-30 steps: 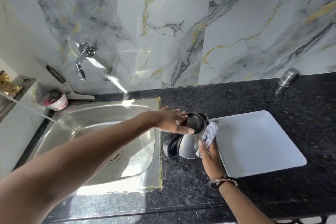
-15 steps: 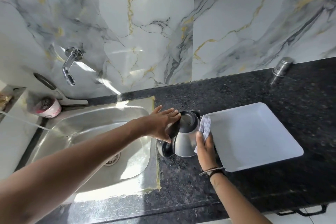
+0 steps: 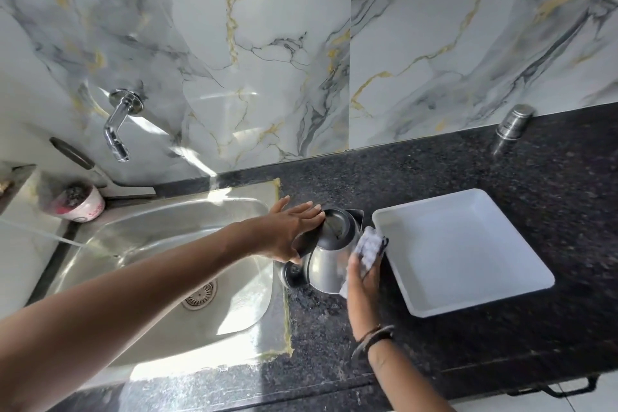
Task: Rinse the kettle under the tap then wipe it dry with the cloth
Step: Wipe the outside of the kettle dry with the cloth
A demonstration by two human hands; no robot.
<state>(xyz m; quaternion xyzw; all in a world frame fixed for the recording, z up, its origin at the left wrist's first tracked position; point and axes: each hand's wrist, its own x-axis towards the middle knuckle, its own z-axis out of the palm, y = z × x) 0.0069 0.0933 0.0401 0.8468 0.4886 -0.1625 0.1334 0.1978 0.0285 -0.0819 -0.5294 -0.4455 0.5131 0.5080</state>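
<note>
A steel kettle [image 3: 329,261] with a black handle and base stands on the dark granite counter [image 3: 334,328], just right of the sink. My left hand [image 3: 291,232] rests on its top and black handle, fingers spread over the lid area. My right hand [image 3: 363,278] presses a white patterned cloth [image 3: 369,246] against the kettle's right side. The chrome tap [image 3: 117,125] sticks out of the marble wall at the upper left, with no water running from it.
A steel sink [image 3: 160,278] with a drain lies to the left. A white square tray [image 3: 465,257] sits right of the kettle, close to my right hand. A steel shaker [image 3: 511,125] stands at the back right. A small pink-and-white cup [image 3: 78,204] sits behind the sink.
My right hand and the cloth have slid down the kettle's right side. My left hand has shifted from covering the lid toward the handle side. The camera view has tilted slightly.
</note>
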